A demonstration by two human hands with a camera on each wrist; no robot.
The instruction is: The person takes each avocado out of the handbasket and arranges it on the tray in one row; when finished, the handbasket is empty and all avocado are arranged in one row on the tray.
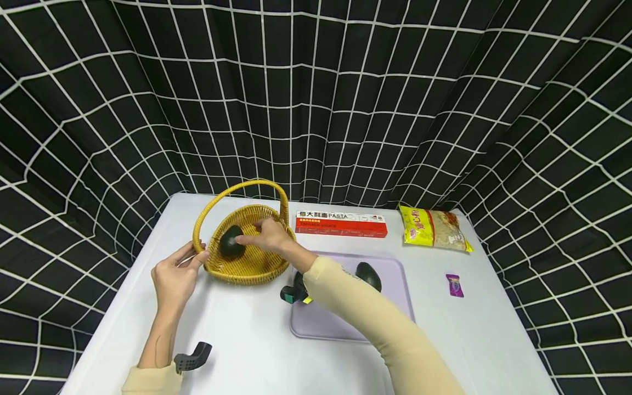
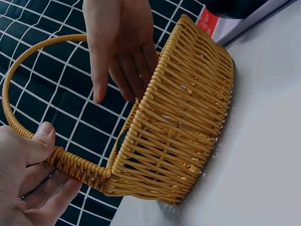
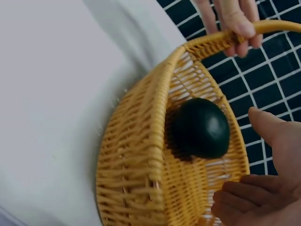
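A yellow wicker basket (image 1: 247,269) stands on the table at the left, with a dark green avocado (image 3: 201,128) inside by its left wall. My left hand (image 1: 174,280) holds the left foot of the basket's arched handle (image 2: 77,167) between thumb and fingers. Over the basket's opening is my right hand (image 1: 269,237), thumb and fingers spread apart and nothing in its grasp. In the right wrist view a gap shows between this hand and the avocado. Through the weave in the left wrist view, only a dark bit of the avocado is visible.
Right of the basket lies a lilac tray (image 1: 340,331) bearing another avocado (image 1: 369,276), partly covered by my right sleeve. Behind it is a red and white pasta box (image 1: 340,225). A yellow noodle bag (image 1: 434,229) and a small purple packet (image 1: 455,285) lie farther right.
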